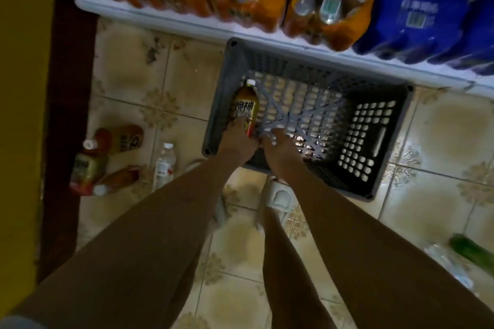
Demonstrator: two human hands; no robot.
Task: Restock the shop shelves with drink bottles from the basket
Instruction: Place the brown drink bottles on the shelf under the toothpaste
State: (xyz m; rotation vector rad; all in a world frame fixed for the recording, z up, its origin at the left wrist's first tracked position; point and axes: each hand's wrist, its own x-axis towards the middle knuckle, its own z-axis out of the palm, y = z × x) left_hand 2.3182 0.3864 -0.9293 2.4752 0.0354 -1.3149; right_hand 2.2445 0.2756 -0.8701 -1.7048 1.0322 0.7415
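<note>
Left hand (236, 141) around an amber bottle (244, 107) in the basket (385, 141) — right hand (278, 145) loose-fingered, empty

My arms are bare from wrist to above the elbow, no watch or rings that I can see; a grey sleeve (18, 322) edge shows at my left shoulder.

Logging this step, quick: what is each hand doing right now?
Left hand: grips the bottle by its lower end, inside the basket.
Right hand: reaching into the basket; fingers too blurred to tell.
</note>
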